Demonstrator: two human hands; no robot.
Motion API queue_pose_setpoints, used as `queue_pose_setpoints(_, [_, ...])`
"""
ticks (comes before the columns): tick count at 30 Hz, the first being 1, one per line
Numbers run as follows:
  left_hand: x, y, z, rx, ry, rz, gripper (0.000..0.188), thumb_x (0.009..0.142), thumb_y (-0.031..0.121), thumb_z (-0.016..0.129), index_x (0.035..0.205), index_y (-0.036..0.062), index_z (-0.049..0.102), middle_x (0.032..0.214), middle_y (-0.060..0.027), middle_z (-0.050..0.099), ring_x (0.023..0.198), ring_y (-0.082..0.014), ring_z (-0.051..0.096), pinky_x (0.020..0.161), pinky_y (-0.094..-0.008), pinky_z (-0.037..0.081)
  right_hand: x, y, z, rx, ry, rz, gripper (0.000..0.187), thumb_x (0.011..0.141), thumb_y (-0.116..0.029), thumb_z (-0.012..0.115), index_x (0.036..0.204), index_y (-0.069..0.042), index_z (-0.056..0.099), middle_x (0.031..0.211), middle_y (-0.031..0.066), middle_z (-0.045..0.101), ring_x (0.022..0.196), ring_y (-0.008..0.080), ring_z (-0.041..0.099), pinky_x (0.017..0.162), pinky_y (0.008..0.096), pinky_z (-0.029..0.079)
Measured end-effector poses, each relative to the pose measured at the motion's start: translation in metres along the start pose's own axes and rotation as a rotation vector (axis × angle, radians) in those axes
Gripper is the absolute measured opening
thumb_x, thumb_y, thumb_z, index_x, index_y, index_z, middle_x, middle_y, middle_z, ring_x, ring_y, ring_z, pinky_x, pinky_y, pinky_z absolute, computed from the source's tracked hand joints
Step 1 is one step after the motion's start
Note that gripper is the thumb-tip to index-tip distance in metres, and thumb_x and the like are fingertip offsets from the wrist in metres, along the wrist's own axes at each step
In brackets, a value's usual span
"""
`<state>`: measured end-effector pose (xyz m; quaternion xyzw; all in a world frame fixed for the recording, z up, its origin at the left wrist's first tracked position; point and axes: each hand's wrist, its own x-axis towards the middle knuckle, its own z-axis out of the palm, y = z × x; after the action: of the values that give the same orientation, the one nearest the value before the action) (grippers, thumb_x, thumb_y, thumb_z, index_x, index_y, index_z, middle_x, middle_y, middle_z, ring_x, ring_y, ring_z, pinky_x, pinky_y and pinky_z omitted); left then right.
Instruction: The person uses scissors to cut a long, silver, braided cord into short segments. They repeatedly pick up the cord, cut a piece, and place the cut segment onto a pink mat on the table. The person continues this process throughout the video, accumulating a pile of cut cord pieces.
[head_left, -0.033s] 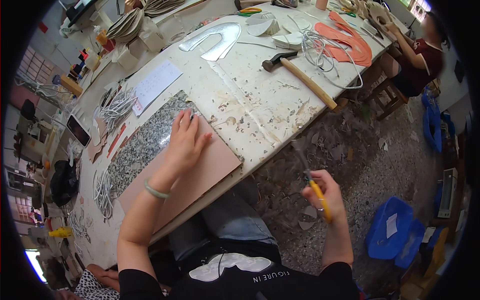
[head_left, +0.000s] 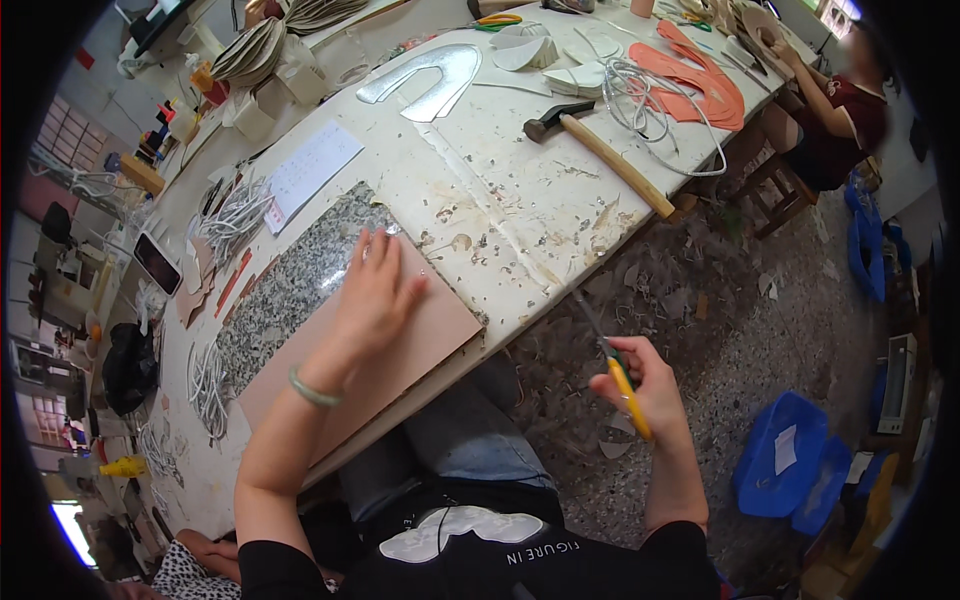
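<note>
My left hand (head_left: pixel 375 290) lies flat, fingers spread, on a tan sheet (head_left: pixel 400 350) that rests on the white worktable (head_left: pixel 480 190) and partly covers a speckled granite slab (head_left: pixel 290 290). A pale green bangle sits on that wrist. My right hand (head_left: pixel 650 385) is off the table's edge, over the floor, closed around a yellow-handled knife (head_left: pixel 625 385) whose thin blade points up toward the table edge.
A wooden-handled hammer (head_left: pixel 600 150), white cord (head_left: pixel 650 95), orange cut shapes (head_left: pixel 700 80) and a grey U-shaped piece (head_left: pixel 425 80) lie further along the table. A white paper (head_left: pixel 310 170) and a phone (head_left: pixel 157 263) lie left. Another person (head_left: pixel 830 110) sits at the far end. Blue bins (head_left: pixel 790 465) stand on the scrap-strewn floor.
</note>
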<state>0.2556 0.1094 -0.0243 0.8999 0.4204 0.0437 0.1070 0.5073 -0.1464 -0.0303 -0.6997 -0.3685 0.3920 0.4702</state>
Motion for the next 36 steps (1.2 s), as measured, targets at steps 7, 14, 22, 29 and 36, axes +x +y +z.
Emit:
queue_pose_setpoints(7, [-0.058,0.106,0.002,-0.222,-0.189,0.590,0.077,0.086,0.043,0.059,0.139,-0.0049,0.031,0.144,-0.0224,0.033,0.136,-0.0347,0.029,0.110,-0.0567,0.016,0.053,-0.014,0.020,-0.403,0.163,-0.410,0.054,0.070,-0.009,0.076,0.117,-0.002,0.051,0.093,0.0126,0.060,0.082,0.0222,0.063,0.074,0.0332,0.050])
queue_pose_setpoints(14, [-0.055,0.077,-0.013,-0.401,0.279,0.292,0.018,0.077,0.009,0.070,0.093,0.0017,0.067,0.091,-0.0133,0.063,0.082,-0.0287,0.059,0.073,-0.0381,0.048,0.062,-0.033,0.034,-0.831,-0.185,-0.442,0.054,0.072,-0.022,0.074,0.119,-0.005,0.053,0.092,0.0140,0.058,0.082,0.0324,0.061,0.072,0.0399,0.050])
queue_pose_setpoints(22, [0.010,0.004,-0.009,-0.466,0.191,0.015,0.018,0.074,0.017,0.075,0.083,0.0043,0.066,0.083,-0.0084,0.059,0.081,-0.0246,0.053,0.074,-0.0344,0.043,0.050,-0.060,-0.005,-0.878,-0.263,-0.434,0.042,0.072,-0.025,0.074,0.109,-0.009,0.061,0.083,0.0095,0.058,0.079,0.0288,0.062,0.069,0.0394,0.050])
queue_pose_setpoints(29, [0.012,0.010,-0.004,-0.339,0.282,0.161,0.012,0.079,0.011,0.071,0.083,0.0012,0.065,0.077,-0.0089,0.058,0.070,-0.0205,0.056,0.066,-0.0302,0.046,0.091,-0.054,0.018,-0.943,-0.335,-0.666,0.038,0.075,-0.017,0.069,0.111,-0.011,0.060,0.083,0.0088,0.057,0.078,0.0277,0.061,0.068,0.0374,0.049])
queue_pose_setpoints(36, [0.006,0.015,0.008,-0.443,0.345,0.061,0.013,0.080,0.014,0.069,0.080,0.0015,0.063,0.079,-0.0101,0.059,0.079,-0.0261,0.054,0.072,-0.0354,0.044,0.043,-0.082,-0.026,-1.132,-0.495,-0.547,0.025,0.074,-0.009,0.063,0.098,-0.009,0.060,0.084,0.0100,0.061,0.082,0.0286,0.063,0.069,0.0393,0.050])
